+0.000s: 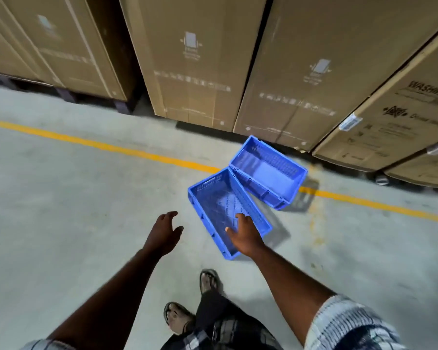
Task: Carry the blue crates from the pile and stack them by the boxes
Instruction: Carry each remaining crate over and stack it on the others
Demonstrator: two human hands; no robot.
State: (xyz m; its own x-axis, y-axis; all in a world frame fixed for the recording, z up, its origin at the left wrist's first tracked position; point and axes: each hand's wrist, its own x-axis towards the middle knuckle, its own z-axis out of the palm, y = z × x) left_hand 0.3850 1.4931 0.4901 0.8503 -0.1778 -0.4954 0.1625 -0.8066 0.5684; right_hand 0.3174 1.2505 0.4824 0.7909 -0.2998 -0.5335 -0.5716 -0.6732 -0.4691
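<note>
On the floor by the boxes (195, 72), near crate (213, 200) touches far crate (271, 173) at its 1 o'clock (unstacked); left hand (163, 234) at 9, right hand (247, 236) over it, fingers spread, empty; next: grip rims, stack

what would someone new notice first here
The two bright blue crates stand out against the grey floor: the near crate has the right hand spread over it, and the far crate lies just behind, over the yellow line. The left hand is open to the left of the near crate. Tall brown boxes fill the top of the view.
</note>
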